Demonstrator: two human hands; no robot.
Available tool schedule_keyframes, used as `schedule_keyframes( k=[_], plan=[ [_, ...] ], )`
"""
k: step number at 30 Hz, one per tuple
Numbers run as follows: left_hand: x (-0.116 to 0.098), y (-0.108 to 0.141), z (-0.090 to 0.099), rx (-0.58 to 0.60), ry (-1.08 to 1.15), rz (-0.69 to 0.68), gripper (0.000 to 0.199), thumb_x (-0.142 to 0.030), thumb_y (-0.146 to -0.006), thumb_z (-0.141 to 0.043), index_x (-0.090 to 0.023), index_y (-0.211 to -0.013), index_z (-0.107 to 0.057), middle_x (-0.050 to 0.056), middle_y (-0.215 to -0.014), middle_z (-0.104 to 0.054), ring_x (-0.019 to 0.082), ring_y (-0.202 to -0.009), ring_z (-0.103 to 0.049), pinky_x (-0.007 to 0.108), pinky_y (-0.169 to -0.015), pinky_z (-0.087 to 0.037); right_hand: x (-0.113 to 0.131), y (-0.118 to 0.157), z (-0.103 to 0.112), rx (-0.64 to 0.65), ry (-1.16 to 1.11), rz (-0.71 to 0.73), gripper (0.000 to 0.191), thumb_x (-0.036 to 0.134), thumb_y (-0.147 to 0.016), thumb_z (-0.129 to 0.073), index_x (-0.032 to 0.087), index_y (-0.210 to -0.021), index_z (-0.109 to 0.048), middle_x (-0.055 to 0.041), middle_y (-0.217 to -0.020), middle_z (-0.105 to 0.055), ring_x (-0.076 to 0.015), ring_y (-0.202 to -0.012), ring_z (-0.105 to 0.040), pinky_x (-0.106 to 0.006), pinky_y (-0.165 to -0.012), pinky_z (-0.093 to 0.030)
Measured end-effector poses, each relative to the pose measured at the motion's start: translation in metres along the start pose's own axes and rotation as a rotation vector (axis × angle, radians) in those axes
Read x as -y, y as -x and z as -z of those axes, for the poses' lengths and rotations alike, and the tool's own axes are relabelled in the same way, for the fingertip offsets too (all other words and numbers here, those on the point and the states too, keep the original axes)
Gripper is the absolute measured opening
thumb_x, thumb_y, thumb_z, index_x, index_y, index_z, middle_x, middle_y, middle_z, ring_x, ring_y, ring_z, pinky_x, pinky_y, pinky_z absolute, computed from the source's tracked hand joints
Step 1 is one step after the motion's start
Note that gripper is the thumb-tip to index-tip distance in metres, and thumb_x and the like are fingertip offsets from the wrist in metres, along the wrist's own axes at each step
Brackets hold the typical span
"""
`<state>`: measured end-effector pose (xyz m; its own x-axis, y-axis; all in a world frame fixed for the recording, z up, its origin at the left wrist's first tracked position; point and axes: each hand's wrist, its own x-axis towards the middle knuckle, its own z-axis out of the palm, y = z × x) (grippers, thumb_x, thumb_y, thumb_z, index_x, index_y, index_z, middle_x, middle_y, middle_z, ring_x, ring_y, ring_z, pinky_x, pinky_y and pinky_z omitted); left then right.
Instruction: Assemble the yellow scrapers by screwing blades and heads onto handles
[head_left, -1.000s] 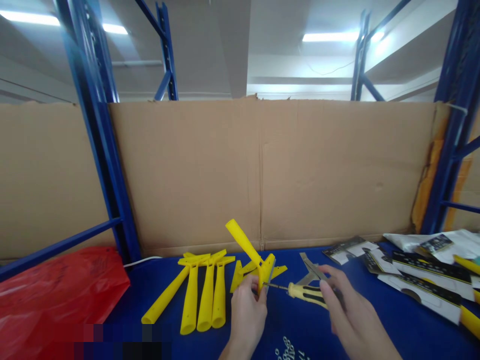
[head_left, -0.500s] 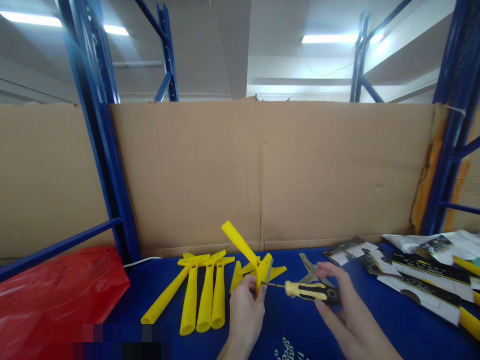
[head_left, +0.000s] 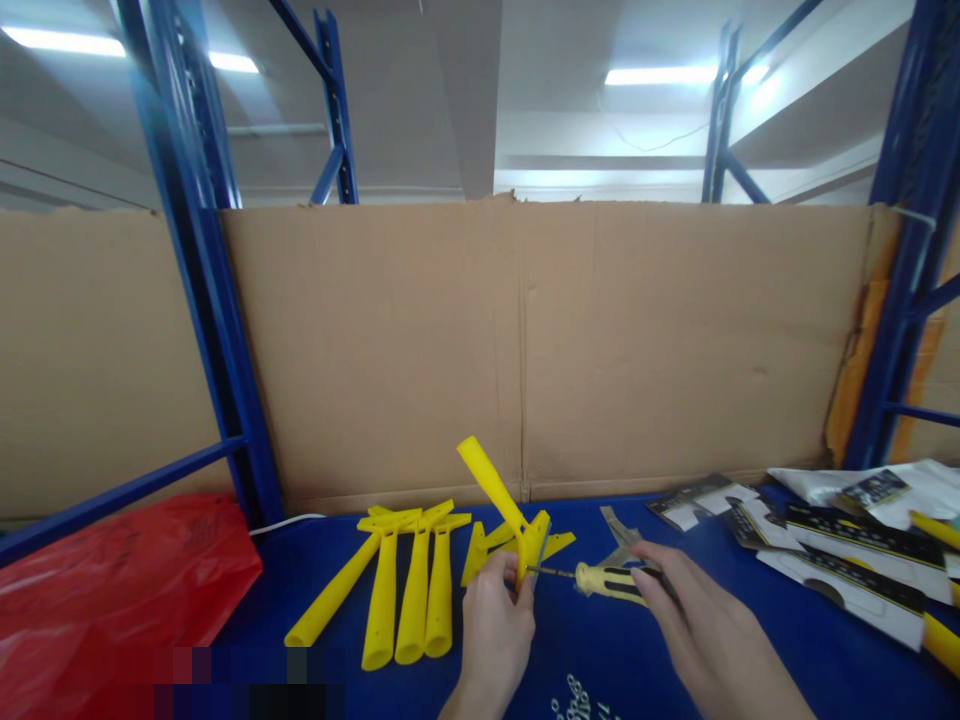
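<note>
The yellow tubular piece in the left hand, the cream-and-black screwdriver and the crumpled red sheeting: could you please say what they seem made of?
Yellow tubular piece: probably plastic, satin; smooth, evenly coloured.
Screwdriver: shaft likely metal, thin, dull grey; handle apparently matte plastic, dark inlays possibly rubber.
Red sheeting: seemingly thin plastic film, glossy; creases catch light.

Screwdriver [head_left: 609, 581] — partly behind right fingers [head_left: 663, 557]

Cardboard wall [head_left: 375, 350] at the back, blue rack posts [head_left: 225, 370] either side.
Creased red plastic bag [head_left: 150, 570] at left; white cable [head_left: 294, 520] on the worktop [head_left: 574, 630] near the bag. Ceiling lights [head_left: 660, 76] lit above the wall's ragged top edge.
</note>
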<state>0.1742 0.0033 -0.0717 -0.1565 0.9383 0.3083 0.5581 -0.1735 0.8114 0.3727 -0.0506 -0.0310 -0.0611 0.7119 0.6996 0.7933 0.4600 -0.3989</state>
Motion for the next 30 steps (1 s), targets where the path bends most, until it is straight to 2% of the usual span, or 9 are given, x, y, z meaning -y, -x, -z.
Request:
schedule_keyframes(
  k=[3, 5, 8, 10, 13, 18, 22, 27, 30],
  plan=[
    [0.0, 0.001, 0.0, 0.007, 0.014, 0.014, 0.008, -0.019, -0.078, -0.053, -0.019, -0.074, -0.06, -0.001, -0.067, -0.061, 0.014, -0.054, -0.056, 0.026, -0.054, -0.041, 0.002, 0.0, 0.003, -0.009, -0.02, -0.027, 0.03, 0.033, -0.092, -0.04, 0.025, -0.119, -0.047, -0.0081, -0.111, -0.068, -0.0203, -0.094, -0.07, -0.026, -0.07, -0.059],
    [0.0, 0.0, 0.0, 0.012, 0.034, 0.034, 0.008, -0.019, -0.078, -0.053, -0.019, -0.075, -0.06, -0.001, -0.068, -0.062, 0.014, -0.055, -0.057, 0.026, -0.055, -0.041, 0.001, 0.0, 0.003, 0.015, -0.066, -0.005, 0.033, 0.03, -0.09, -0.042, 0.023, -0.123, -0.044, -0.0087, -0.111, -0.067, -0.0191, -0.093, -0.07, -0.024, -0.068, -0.059],
    [0.0, 0.0, 0.001, -0.008, 0.009, 0.028, 0.007, -0.018, -0.077, -0.054, -0.019, -0.075, -0.061, -0.001, -0.067, -0.062, 0.015, -0.057, -0.058, 0.026, -0.056, -0.041, -0.001, 0.001, 0.002, 0.011, -0.022, 0.047, 0.027, 0.029, -0.089, -0.043, 0.023, -0.115, -0.05, -0.0084, -0.102, -0.072, -0.0213, -0.087, -0.072, -0.028, -0.069, -0.06],
    [0.0, 0.0, 0.002, -0.03, -0.025, 0.011, 0.007, -0.017, -0.076, -0.055, -0.02, -0.074, -0.061, -0.001, -0.067, -0.063, 0.015, -0.059, -0.058, 0.026, -0.057, -0.041, -0.002, 0.001, 0.001, -0.01, 0.083, 0.062, 0.025, 0.032, -0.09, -0.042, 0.022, -0.11, -0.054, -0.0107, -0.102, -0.073, -0.0251, -0.081, -0.074, -0.033, -0.062, -0.061],
    [-0.001, 0.0, 0.003, -0.043, -0.048, -0.008, 0.007, -0.015, -0.075, -0.055, -0.02, -0.075, -0.061, -0.001, -0.067, -0.063, 0.015, -0.061, -0.058, 0.026, -0.059, -0.041, -0.001, 0.0, 0.0, 0.029, 0.152, 0.046, 0.026, 0.033, -0.093, -0.037, 0.022, -0.106, -0.057, -0.0097, -0.094, -0.076, -0.0258, -0.07, -0.075, -0.033, -0.052, -0.06],
    [0.003, -0.001, 0.003, -0.033, -0.037, 0.011, 0.007, -0.016, -0.077, -0.054, -0.02, -0.071, -0.055, 0.0, -0.065, -0.06, 0.016, -0.062, -0.059, 0.025, -0.057, -0.038, 0.0, 0.001, 0.001, 0.059, 0.022, 0.044, 0.033, 0.027, -0.089, -0.043, 0.022, -0.121, -0.048, -0.0103, -0.109, -0.069, -0.0226, -0.091, -0.072, -0.03, -0.069, -0.06],
    [0.003, -0.002, 0.004, -0.04, -0.042, -0.009, 0.008, -0.014, -0.078, -0.053, -0.02, -0.072, -0.054, 0.0, -0.067, -0.06, 0.016, -0.065, -0.059, 0.025, -0.06, -0.039, 0.002, 0.0, 0.004, 0.124, -0.035, 0.072, 0.022, 0.022, -0.088, -0.042, 0.026, -0.108, -0.052, -0.0053, -0.097, -0.068, -0.0189, -0.079, -0.072, -0.029, -0.068, -0.06],
    [0.002, -0.001, 0.006, -0.057, -0.071, -0.039, 0.01, -0.011, -0.076, -0.053, -0.02, -0.071, -0.053, -0.002, -0.065, -0.058, 0.014, -0.061, -0.057, 0.024, -0.058, -0.037, 0.009, -0.001, 0.006, 0.054, 0.044, 0.126, 0.016, 0.026, -0.09, -0.041, 0.026, -0.096, -0.056, -0.0047, -0.088, -0.072, -0.0201, -0.068, -0.072, -0.028, -0.055, -0.059],
    [0.001, -0.001, 0.007, -0.075, -0.089, -0.06, 0.013, -0.009, -0.074, -0.053, -0.02, -0.068, -0.052, -0.003, -0.063, -0.056, 0.013, -0.058, -0.055, 0.024, -0.057, -0.036, 0.011, 0.0, 0.003, 0.062, 0.077, 0.119, 0.019, 0.027, -0.091, -0.038, 0.026, -0.09, -0.057, -0.0041, -0.081, -0.074, -0.0208, -0.062, -0.072, -0.028, -0.05, -0.057]
  ],
)
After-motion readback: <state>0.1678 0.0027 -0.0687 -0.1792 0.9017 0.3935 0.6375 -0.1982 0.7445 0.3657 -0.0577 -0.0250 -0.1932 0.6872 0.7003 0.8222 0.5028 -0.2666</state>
